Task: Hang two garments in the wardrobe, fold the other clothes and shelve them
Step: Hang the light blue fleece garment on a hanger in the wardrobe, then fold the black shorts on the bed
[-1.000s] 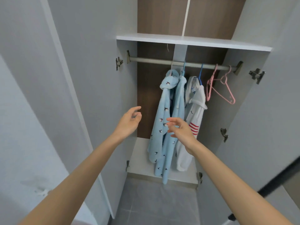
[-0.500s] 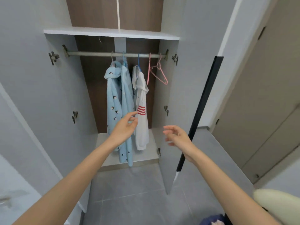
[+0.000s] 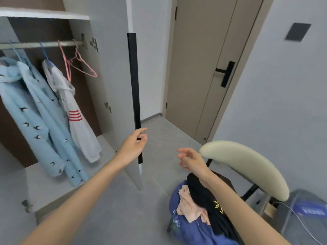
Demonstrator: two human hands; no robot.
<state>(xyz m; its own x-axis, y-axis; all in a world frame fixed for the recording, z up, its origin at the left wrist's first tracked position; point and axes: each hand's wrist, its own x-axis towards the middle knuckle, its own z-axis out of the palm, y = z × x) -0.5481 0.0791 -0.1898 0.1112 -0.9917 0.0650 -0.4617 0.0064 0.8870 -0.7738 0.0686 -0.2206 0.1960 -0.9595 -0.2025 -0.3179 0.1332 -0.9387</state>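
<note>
A light blue bird-print garment (image 3: 33, 119) and a white garment with red stripes (image 3: 77, 124) hang from the rail (image 3: 44, 44) in the open wardrobe at the left. Beside them hangs an empty pink hanger (image 3: 77, 62). My left hand (image 3: 133, 145) grips the black edge strip (image 3: 134, 89) of the right wardrobe door. My right hand (image 3: 192, 160) hovers open above a pile on the chair: a black garment (image 3: 205, 197), a peach one (image 3: 189, 204) and a dark blue one (image 3: 191, 228).
The cream-backed chair (image 3: 247, 163) stands at the lower right. A beige room door (image 3: 200, 68) with a black handle is behind it. A white shelf (image 3: 44, 15) tops the hanging space. A grey box with a cable (image 3: 304, 209) sits at the far right.
My view has swung right, away from the wardrobe toward the chair. My left hand moved from the hung clothes to the door edge and closed on it. My right hand shifted over the pile.
</note>
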